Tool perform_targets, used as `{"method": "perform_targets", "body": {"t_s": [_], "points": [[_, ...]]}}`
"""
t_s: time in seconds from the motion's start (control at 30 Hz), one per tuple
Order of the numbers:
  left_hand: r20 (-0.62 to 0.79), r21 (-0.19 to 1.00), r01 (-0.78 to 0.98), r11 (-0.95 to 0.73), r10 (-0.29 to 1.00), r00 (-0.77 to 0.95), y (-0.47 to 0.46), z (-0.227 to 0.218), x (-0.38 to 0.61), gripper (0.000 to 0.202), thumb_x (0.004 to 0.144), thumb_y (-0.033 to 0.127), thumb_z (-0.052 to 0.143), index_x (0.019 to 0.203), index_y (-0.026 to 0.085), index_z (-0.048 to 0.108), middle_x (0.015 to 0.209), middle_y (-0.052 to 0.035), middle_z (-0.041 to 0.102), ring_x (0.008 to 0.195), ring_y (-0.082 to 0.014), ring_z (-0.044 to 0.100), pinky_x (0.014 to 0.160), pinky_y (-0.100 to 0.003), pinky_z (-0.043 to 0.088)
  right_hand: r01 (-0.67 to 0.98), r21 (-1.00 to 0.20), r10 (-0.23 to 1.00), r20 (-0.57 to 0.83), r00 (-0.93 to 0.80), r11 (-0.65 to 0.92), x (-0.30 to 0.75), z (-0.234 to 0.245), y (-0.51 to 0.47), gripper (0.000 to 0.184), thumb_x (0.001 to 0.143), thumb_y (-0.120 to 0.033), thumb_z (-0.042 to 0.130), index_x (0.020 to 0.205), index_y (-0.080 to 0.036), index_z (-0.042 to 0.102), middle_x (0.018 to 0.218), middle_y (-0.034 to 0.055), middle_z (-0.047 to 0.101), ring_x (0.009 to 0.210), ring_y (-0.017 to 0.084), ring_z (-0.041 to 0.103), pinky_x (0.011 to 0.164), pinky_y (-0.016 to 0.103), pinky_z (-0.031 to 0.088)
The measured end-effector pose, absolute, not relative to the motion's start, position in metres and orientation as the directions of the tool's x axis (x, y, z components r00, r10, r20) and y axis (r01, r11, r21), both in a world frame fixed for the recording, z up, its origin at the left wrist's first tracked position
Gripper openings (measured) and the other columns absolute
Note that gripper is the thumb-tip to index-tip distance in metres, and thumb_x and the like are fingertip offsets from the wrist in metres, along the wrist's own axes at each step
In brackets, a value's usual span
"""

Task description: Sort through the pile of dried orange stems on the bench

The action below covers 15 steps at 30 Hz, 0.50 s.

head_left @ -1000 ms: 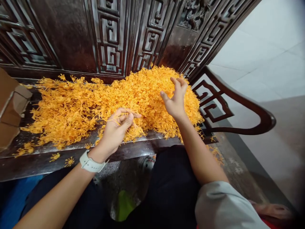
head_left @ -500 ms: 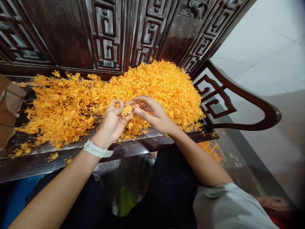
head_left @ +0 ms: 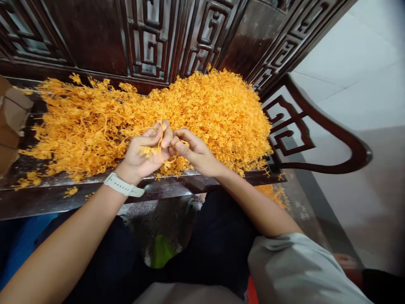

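Home-like room, carved dark wooden bench (head_left: 177, 185), pale tiled wall (head_left: 363, 55)

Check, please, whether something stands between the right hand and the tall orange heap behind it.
Nothing visible stands between the right hand and the orange heap. The left hand, holding an orange piece, is beside its fingertips; the armrest is beyond the heap's right end.

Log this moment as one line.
left hand: holding orange piece | right hand: close beside left hand | orange pile: on dark wooden bench
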<state>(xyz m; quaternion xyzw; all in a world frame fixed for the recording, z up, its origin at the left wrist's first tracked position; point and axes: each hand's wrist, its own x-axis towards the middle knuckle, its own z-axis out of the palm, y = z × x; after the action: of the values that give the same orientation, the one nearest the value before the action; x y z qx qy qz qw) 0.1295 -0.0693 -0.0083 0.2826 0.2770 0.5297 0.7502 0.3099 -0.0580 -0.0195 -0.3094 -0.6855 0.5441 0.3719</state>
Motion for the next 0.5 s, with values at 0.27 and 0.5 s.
{"method": "perform_targets", "body": {"t_s": [0.27, 0.5], "points": [[-0.194, 0.729, -0.606, 0.318, 0.945, 0.263, -0.064, -0.006, 0.118, 0.045, 0.099, 0.057, 0.067, 0.074, 0.022, 0.054, 0.054, 0.0024, 0.035, 0.054, -0.0169, 0.054, 0.051, -0.028, 0.049, 0.309, -0.696, 0.738, 0.473, -0.482, 0.648, 0.322, -0.017, -0.060, 0.032, 0.100, -0.055, 0.068, 0.097, -0.024, 0.073, 0.100, 0.0058, 0.062, 0.093, 0.019, 0.061, 0.086, 0.038, 0.056], [-0.226, 0.668, -0.676, 0.312, 0.950, 0.215, -0.066, 0.000, 0.113, 0.054, 0.112, 0.047, 0.046, 0.066, 0.020, 0.047, 0.051, 0.0031, 0.026, 0.048, -0.0111, 0.041, 0.042, -0.018, 0.038, 0.280, -0.778, 0.787, 0.400, -0.470, 0.562, 0.315, -0.020, -0.071, 0.053, 0.088, -0.063, 0.079, 0.127, -0.028, 0.070, 0.124, 0.0088, 0.059, 0.098, 0.020, 0.064, 0.088, 0.041, 0.062]]}}
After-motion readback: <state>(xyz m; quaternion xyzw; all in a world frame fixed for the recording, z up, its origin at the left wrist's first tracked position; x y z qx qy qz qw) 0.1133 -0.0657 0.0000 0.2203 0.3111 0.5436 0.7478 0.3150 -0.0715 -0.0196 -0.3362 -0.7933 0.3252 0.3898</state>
